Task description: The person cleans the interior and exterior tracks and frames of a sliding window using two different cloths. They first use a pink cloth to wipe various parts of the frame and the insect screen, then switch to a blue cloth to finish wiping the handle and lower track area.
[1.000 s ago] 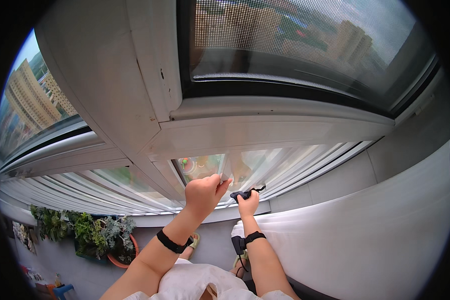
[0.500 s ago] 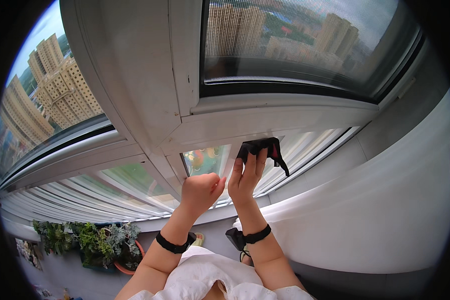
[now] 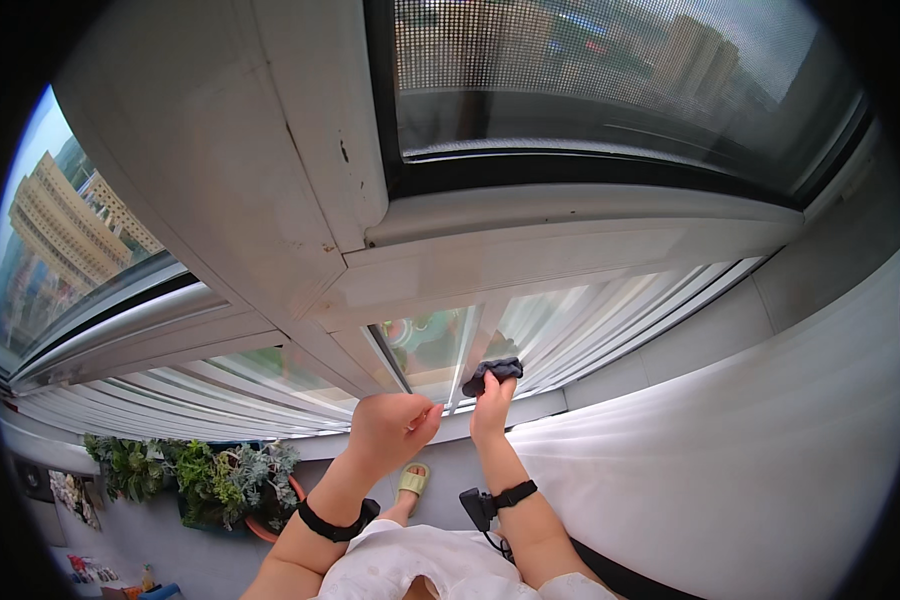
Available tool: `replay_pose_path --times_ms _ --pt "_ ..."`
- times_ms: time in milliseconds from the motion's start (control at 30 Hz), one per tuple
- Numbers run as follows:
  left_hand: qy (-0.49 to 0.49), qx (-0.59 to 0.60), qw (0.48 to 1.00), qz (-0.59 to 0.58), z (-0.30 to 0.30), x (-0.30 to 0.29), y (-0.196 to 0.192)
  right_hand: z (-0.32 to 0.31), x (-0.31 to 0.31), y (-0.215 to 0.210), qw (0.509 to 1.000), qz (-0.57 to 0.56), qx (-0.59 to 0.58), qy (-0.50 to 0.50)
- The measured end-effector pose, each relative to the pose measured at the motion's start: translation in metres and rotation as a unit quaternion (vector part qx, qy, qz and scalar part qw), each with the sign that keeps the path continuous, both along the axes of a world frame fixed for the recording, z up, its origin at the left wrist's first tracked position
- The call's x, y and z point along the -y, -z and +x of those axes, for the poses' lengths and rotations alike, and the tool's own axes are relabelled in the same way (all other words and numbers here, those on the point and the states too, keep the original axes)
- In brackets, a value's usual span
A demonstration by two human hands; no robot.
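While the fingers of the right hand (image 3: 490,408) are pinching a small dark cloth (image 3: 493,372) at its upper end, the cloth is pressing against the lower window pane (image 3: 432,345), just right of the thin vertical bar that divides the glass. The right hand's fingers are closed on the cloth, with the wrist pointing down toward the body. A black wrist strap (image 3: 515,494) with a small black device is sitting on the right forearm.

The left hand (image 3: 390,430) is resting just left of the right hand, near the pane's lower edge. Its fingers are curled into a loose fist; whether they are holding anything cannot be told. A black band (image 3: 332,525) is circling the left wrist.

Above both hands, the white window frame (image 3: 530,265) is running left to right, with a thick white post (image 3: 270,170) rising at the left. A dark-framed upper window with a mesh screen (image 3: 590,80) is showing tall buildings beyond it. Another pane at far left is showing a tan high-rise (image 3: 65,225).

A white curtain (image 3: 750,440) is hanging at the right. Green potted plants (image 3: 185,475) are sitting at lower left on the floor, and a pale green slipper (image 3: 411,482) is showing between the forearms.
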State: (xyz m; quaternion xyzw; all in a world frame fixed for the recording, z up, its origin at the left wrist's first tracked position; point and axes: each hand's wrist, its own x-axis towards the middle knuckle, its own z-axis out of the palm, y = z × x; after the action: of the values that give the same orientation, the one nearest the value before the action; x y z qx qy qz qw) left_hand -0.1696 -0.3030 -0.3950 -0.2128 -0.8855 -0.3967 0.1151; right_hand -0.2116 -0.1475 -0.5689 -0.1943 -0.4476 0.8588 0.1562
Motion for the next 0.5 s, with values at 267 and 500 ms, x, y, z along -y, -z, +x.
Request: replay_pose_path --times_ms 267,500 --pt "-0.028 -0.113 0.991 0.063 -0.009 -0.017 -0.041 -0.007 -0.010 -0.203 0.768 0.553 -0.297 0.127" --pt "-0.096 -0.118 0.987 0.051 -0.014 -0.017 -0.019 -0.001 -0.002 -0.084 0.833 0.495 -0.211 0.130"
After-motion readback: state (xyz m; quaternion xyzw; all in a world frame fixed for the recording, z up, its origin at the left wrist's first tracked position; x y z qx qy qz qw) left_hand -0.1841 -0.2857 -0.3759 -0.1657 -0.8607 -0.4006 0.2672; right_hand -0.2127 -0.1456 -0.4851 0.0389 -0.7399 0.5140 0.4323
